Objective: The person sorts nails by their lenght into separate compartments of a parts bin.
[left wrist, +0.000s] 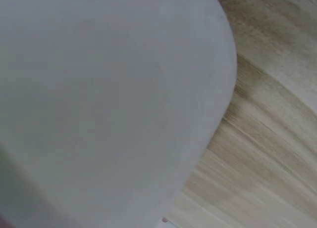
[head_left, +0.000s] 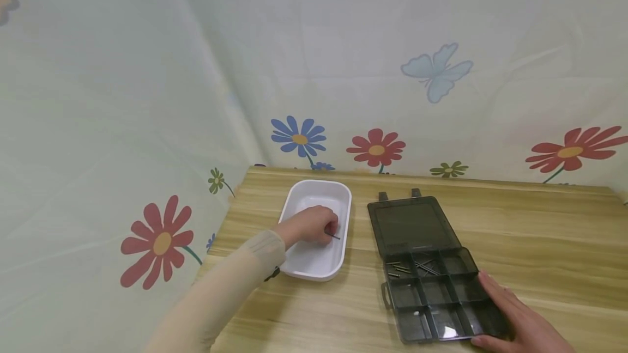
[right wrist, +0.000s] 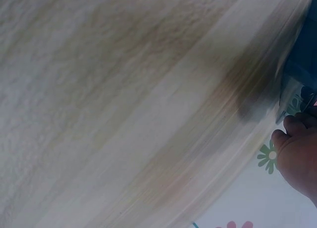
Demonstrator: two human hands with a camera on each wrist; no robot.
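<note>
My left hand (head_left: 314, 226) is down in a white plastic tray (head_left: 345, 200), pinching a thin dark screw (head_left: 332, 235) whose end sticks out to the right of the fingers. To the right lies a dark see-through compartment box (head_left: 426, 291) with its lid (head_left: 411, 223) folded back. Short screws (head_left: 399, 269) lie in its far left compartment, and longer thin ones (head_left: 427, 268) fill the far middle one. My right hand (head_left: 522, 315) holds the box's near right corner, thumb at the front edge and fingers along the side. The left wrist view shows mostly the tray's wall (left wrist: 148, 99).
Both containers stand on a wood-grain table (head_left: 549, 233). Behind and to the left hangs a pale curtain (head_left: 343, 42) printed with flowers and a butterfly. Two latches (head_left: 416, 193) stick out from the lid's far edge, and a side clip (head_left: 386, 294) from the box's left side.
</note>
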